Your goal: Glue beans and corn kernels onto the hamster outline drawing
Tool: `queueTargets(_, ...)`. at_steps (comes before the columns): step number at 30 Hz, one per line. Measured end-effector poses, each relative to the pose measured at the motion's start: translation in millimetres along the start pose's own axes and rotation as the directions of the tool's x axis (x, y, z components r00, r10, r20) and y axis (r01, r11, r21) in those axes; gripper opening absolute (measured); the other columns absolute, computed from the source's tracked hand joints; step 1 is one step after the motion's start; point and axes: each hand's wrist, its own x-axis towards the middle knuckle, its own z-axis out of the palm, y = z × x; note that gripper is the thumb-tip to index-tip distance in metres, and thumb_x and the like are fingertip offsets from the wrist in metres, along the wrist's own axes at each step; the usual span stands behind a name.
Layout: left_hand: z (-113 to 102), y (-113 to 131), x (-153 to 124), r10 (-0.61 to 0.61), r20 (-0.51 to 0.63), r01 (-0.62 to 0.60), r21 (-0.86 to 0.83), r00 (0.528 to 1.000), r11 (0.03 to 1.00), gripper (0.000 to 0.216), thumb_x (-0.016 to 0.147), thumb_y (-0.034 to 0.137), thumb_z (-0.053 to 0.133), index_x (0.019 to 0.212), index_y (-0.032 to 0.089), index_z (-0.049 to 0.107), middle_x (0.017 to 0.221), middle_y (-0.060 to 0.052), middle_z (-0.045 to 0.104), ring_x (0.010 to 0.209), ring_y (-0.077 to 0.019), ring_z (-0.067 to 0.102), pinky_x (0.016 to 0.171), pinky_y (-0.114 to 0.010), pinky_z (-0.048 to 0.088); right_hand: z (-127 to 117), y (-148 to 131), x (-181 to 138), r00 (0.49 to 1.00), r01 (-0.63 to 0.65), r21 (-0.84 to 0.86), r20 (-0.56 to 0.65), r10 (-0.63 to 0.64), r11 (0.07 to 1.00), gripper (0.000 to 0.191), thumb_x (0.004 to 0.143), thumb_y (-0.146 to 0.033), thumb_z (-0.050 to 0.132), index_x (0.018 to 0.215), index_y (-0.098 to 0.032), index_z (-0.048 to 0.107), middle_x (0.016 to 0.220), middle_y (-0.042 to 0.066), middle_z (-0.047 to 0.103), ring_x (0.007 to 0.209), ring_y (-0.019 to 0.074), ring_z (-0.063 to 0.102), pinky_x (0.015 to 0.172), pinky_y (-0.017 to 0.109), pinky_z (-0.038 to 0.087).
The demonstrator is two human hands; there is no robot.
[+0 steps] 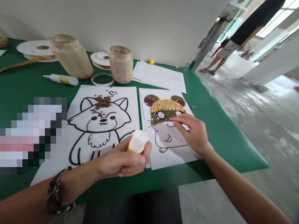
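My left hand is closed round a white glue bottle with a yellow label, resting at the near edge of a fox outline drawing. A heap of dark red and green beans lies on the fox's forehead. My right hand lies on a hamster drawing, fingers stretched out and pressing on its glue-wet body just below the face. The hamster's head is covered with yellow corn kernels and dark beans.
A green table ends close to my right. At the back stand two dusty glass jars, tape rolls, a second glue bottle and loose sheets. A person stands in the doorway beyond.
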Motion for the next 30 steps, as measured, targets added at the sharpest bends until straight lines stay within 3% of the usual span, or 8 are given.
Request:
queueTargets(4,0.0,-0.1,-0.1,-0.01,-0.01,0.01,-0.001,1.0,1.0,0.027,0.074,0.03,0.057,0.058,0.019,0.039,0.035,0.012,0.028,0.027,-0.0029,0.017,0.032,-0.021,0.01,5.3,4.3,7.5,0.997,0.035,-0.075,0.076,-0.029,0.997,0.013,0.078,-0.017,0.054,0.075,-0.017,0.067,0.074,0.003,0.067,0.067,0.0131,0.061,0.061,0.027,0.048)
queueTargets(10,1.6,0.9,-0.9,-0.03,-0.013,0.03,0.006,0.999,1.0,0.027,0.073,0.032,0.058,0.059,0.019,0.04,0.034,0.012,0.028,0.026,-0.0027,0.017,0.031,-0.021,0.01,4.7,10.1,10.8,0.981,-0.015,-0.152,0.19,0.044,0.988,0.014,0.079,-0.019,0.052,0.071,-0.018,0.064,0.074,0.003,0.066,0.068,0.0126,0.06,0.063,0.026,0.047)
queueTargets(17,2.0,1.3,-0.8,-0.036,-0.04,0.036,0.002,0.999,0.999,0.027,0.072,0.032,0.058,0.058,0.019,0.039,0.034,0.012,0.028,0.026,-0.0026,0.017,0.031,-0.02,0.009,7.8,11.4,10.4,0.976,0.033,-0.17,0.22,0.006,0.985,0.014,0.077,-0.017,0.049,0.072,-0.016,0.062,0.074,0.004,0.063,0.065,0.0122,0.057,0.063,0.028,0.046)
queueTargets(23,0.9,1.5,0.0,-0.038,0.0,0.038,-0.014,0.999,0.999,0.026,0.073,0.029,0.057,0.058,0.019,0.039,0.034,0.012,0.027,0.026,-0.0027,0.017,0.03,-0.02,0.011,11.9,13.2,11.4,0.97,0.072,-0.211,0.244,-0.019,0.975,0.015,0.078,-0.015,0.047,0.07,-0.015,0.06,0.073,0.005,0.06,0.064,0.012,0.054,0.063,0.027,0.045)
queueTargets(30,-0.7,1.6,-0.2,-0.048,0.013,0.048,-0.021,0.999,0.999,0.026,0.073,0.029,0.057,0.058,0.018,0.039,0.034,0.012,0.027,0.027,-0.0027,0.019,0.03,-0.019,0.013,13.4,10.7,13.5,0.966,0.036,-0.234,0.258,0.027,0.972,0.011,0.076,-0.015,0.048,0.068,-0.016,0.056,0.071,0.003,0.057,0.062,0.0114,0.052,0.061,0.026,0.042)
